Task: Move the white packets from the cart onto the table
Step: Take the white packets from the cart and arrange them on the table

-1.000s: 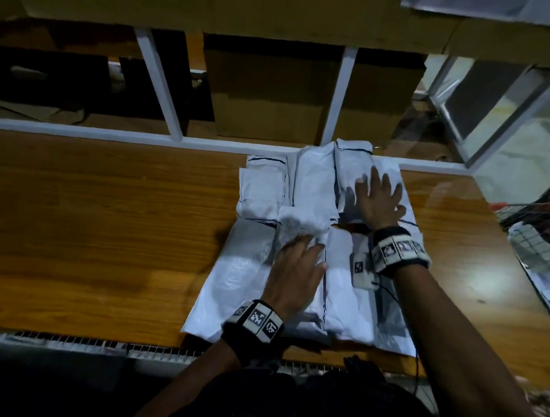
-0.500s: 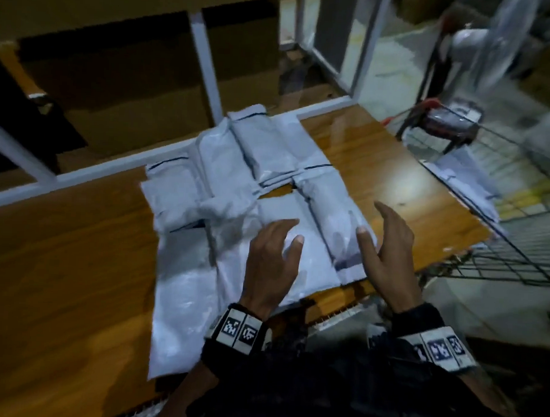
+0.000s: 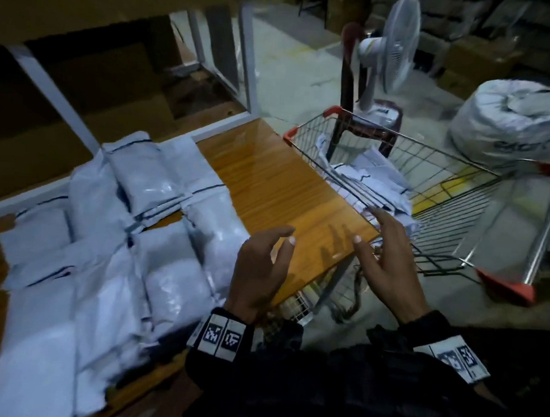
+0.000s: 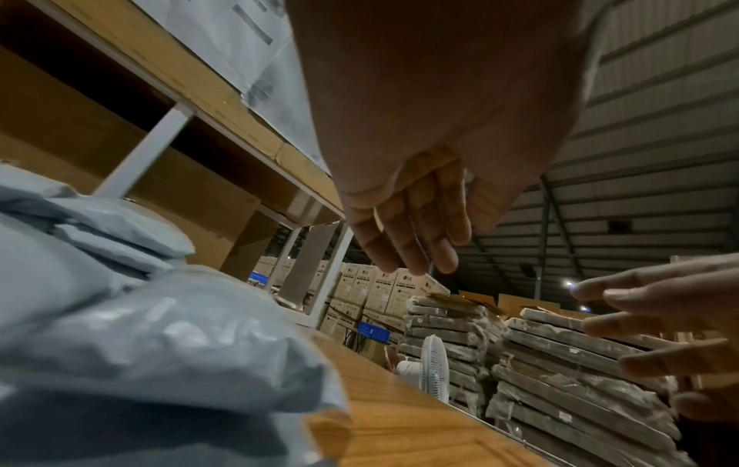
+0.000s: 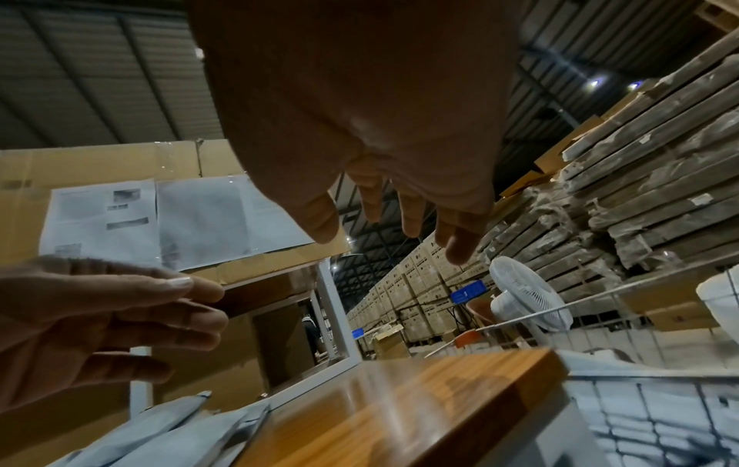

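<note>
**Both hands empty over tabletop corner, cart just past the right fingers**

Counts: two hands, one cart point(image 3: 404, 170), one fan point(image 3: 388, 52), one big tied sack point(image 3: 510, 121). Packets on the tabletop point(image 3: 281, 189) — roughly seven or eight white packets point(image 3: 159, 234), overlapping, exact count unclear. More white packets in cart point(image 3: 372, 178), a loose heap, can't count.

Left hand point(image 3: 258, 270): raised above the tabletop, palm turned inward toward the right hand, fingers point(image 3: 274, 235) spread loosely and slightly bent, holding nothing. The packet pile on the tabletop lies just left of and under its wrist, not touched.

Right hand point(image 3: 388, 263): raised off the tabletop's near right corner, palm facing the left hand, fingers point(image 3: 385, 218) splayed wide, holding nothing. Fingertips sit over the cart's near wire rim; cart packets are just beyond them, contact not visible.

Wrist views agree: left hand point(image 4: 408, 227) and right hand point(image 5: 384, 202) both with relaxed extended fingers, nothing between them. Fan and sack stand well beyond the cart on the floor.
</note>
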### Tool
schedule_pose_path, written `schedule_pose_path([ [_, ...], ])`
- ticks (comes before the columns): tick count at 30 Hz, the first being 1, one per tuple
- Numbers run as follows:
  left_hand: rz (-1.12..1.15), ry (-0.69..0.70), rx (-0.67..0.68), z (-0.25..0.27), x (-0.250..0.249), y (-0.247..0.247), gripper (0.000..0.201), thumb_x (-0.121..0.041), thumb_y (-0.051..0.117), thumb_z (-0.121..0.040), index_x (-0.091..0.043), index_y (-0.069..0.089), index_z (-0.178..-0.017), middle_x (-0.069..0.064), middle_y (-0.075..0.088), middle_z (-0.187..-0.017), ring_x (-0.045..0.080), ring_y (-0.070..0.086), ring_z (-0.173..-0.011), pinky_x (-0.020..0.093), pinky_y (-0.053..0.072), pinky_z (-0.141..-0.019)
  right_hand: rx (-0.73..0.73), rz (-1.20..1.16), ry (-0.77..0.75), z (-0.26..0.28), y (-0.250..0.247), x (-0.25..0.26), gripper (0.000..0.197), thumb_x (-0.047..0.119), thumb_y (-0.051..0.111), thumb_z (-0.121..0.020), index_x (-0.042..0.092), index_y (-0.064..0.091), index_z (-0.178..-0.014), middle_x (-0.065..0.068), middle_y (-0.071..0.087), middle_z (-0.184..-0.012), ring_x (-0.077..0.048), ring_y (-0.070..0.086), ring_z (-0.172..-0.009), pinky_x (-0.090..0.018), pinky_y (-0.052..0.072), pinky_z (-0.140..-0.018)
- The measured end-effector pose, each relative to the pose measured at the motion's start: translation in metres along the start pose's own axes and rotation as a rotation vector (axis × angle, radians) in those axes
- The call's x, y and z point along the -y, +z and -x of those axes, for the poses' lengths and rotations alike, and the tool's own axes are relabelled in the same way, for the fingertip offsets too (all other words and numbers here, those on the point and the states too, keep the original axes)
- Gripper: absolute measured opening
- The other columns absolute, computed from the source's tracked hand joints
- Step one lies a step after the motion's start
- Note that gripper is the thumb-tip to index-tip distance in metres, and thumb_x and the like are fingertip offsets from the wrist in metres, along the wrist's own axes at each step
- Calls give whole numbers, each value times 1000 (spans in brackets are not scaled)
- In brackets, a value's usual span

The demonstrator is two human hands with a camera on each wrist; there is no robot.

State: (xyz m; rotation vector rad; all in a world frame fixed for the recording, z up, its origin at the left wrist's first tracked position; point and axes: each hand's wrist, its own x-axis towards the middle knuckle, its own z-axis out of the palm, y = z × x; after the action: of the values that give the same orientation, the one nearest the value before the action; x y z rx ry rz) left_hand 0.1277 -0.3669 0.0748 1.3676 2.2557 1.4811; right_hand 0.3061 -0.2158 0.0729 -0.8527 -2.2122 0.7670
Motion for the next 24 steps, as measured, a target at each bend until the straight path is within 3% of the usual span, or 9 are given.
schedule_pose_path([
  [3,-8,21,36,-16,-16,28,22,-25,60,-97,-16,72,-112,-4,72,-110,9,64,-104,31,51,-85,3,4,-23,-18,-33,-27,47,23,58,-100,17,42,-144,0,47,-141,-12,42,-130,-26,35,-105],
  [7,-50,91,67,-48,-34,49,21,-22,63,-96,-14,74,-111,-2,73,-109,6,64,-101,21,49,-83,-8,11,-55,-44,-68,-54,49,29,56,-97,12,45,-142,5,46,-134,-7,41,-126,-15,30,-103],
  [10,-70,140,96,-83,-45,64,20,-21,63,-96,-13,74,-111,-4,73,-107,-3,61,-95,9,44,-78,-1,14,-13,-68,-83,-71,48,30,57,-98,13,46,-141,2,46,-134,-10,43,-123,-23,34,-99],
  [12,-111,211,136,-109,-50,75,21,-21,62,-95,-11,73,-109,-1,74,-105,3,63,-92,5,39,-75,-15,21,34,-85,-84,-85,47,24,60,-98,13,45,-142,-3,47,-135,-15,44,-124,-28,35,-99],
  [14,-114,243,207,-137,-50,86,22,-21,61,-96,-11,73,-111,0,74,-105,3,62,-92,0,37,-77,-36,36,81,-101,-79,-100,48,20,61,-97,11,46,-142,-8,48,-135,-19,44,-126,-26,32,-100],
  [16,-96,236,289,-166,-47,97,23,-23,60,-97,-12,71,-114,-2,72,-107,0,60,-94,5,42,-79,-25,51,135,-113,-72,-118,48,22,61,-97,10,46,-142,-10,48,-137,-22,43,-129,-30,35,-104],
  [18,-103,245,334,-193,-41,111,25,-26,59,-98,-14,70,-116,-4,72,-107,2,61,-95,17,49,-82,15,-6,252,-122,-63,-134,50,27,60,-98,14,45,-143,-9,45,-142,-23,44,-130,-40,39,-106],
  [21,-114,271,372,-228,-25,137,25,-26,59,-98,-12,71,-115,1,73,-106,11,65,-96,30,53,-84,-2,-197,483,-137,-51,-148,49,31,60,-98,20,44,-144,-3,42,-147,-21,46,-131,-32,41,-97],
  [24,-124,283,417,-256,-9,165,29,-32,56,-98,-12,72,-113,2,74,-102,17,67,-93,37,54,-82,-69,-221,548,-158,-39,-159,48,27,60,-99,16,45,-143,-5,42,-149,-20,41,-137,-28,39,-96],
])
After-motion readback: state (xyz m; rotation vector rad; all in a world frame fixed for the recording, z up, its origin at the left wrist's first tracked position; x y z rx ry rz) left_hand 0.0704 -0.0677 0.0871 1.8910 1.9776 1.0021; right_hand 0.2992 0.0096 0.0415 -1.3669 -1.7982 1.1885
